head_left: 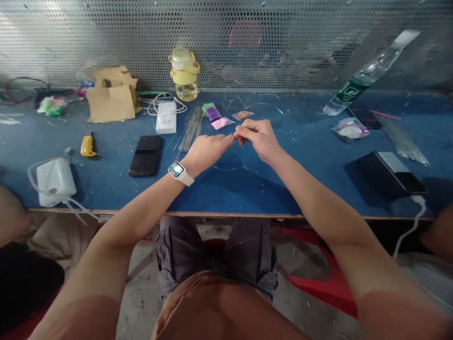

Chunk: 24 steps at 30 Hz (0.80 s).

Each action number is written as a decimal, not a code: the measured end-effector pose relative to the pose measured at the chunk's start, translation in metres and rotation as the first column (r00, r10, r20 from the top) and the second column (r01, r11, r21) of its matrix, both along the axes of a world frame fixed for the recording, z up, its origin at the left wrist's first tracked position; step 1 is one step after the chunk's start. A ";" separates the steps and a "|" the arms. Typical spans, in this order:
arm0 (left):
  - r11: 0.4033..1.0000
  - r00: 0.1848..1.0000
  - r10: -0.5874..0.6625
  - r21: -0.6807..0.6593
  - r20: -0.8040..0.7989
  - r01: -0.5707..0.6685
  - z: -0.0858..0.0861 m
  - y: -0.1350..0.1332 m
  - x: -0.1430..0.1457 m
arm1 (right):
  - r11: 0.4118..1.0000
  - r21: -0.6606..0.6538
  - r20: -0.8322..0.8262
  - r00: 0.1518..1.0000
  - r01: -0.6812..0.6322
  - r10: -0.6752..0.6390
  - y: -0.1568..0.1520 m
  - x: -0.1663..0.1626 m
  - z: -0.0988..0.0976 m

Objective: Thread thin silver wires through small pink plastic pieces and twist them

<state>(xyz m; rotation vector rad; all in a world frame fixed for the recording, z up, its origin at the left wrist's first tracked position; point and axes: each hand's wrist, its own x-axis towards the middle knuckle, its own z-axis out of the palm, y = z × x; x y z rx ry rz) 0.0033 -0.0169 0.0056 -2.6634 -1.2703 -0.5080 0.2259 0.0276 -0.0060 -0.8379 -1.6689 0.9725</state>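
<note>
My left hand [208,150], with a white-banded smartwatch [176,170] on its wrist, meets my right hand [260,137] above the blue table. Both hands are closed, fingertips pinched together around a thin wire [230,168]. Part of the wire hangs below the fingers in a loose curve; the piece between the fingertips is too small to make out. Beside my left hand lies a bundle of straight grey wires [191,127]. Just beyond the fingers are small bags of purple [213,114], pink [222,123] and orange [243,114] material.
A black phone [145,156], white power bank [166,118] and yellow cutter [88,145] lie left. A yellow-lidded bottle [184,75] stands by the perforated metal panel [283,47]. At right are a leaning water bottle [368,75] and a dark box-shaped device [389,174]. People sit on both sides.
</note>
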 end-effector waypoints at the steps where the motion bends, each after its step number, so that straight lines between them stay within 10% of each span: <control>1: 1.000 1.000 0.007 0.013 -0.024 -0.007 -0.001 0.000 0.000 | 0.999 -0.033 -0.018 1.000 -0.002 0.002 0.000 -0.001 0.000; 24: 0.994 0.995 0.087 -0.061 -0.052 -0.091 0.000 -0.002 0.006 | 0.990 -0.121 0.113 0.992 0.075 -0.061 -0.002 -0.004 -0.001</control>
